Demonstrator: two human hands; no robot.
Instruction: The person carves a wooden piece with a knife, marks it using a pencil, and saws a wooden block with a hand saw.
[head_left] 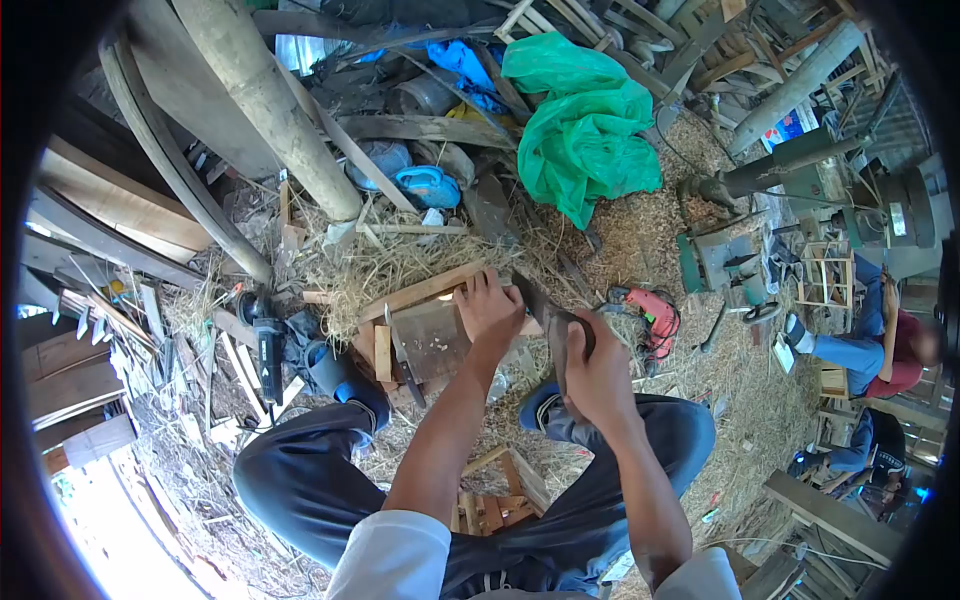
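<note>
My left hand [490,308] is closed, its fingers curled down over a piece of wood [530,326] at the right end of a low wooden work block [435,340]. My right hand [600,370] is wrapped round the dark handle of a broad-bladed tool that looks like a handsaw [545,312]. Its blade slants up and left, close beside my left hand; whether it touches the wood I cannot tell. A knife [402,355] lies across the block's left part, near a small wood offcut [383,352]. A wooden strip [425,290] runs along the block's far edge.
A black power tool [268,350] stands left of my foot; a red power tool [655,320] lies right. Behind are a green plastic sheet [590,120] and a wooden post [270,110]. A wooden stool [500,505] sits beneath me. Two people [865,350] sit at right.
</note>
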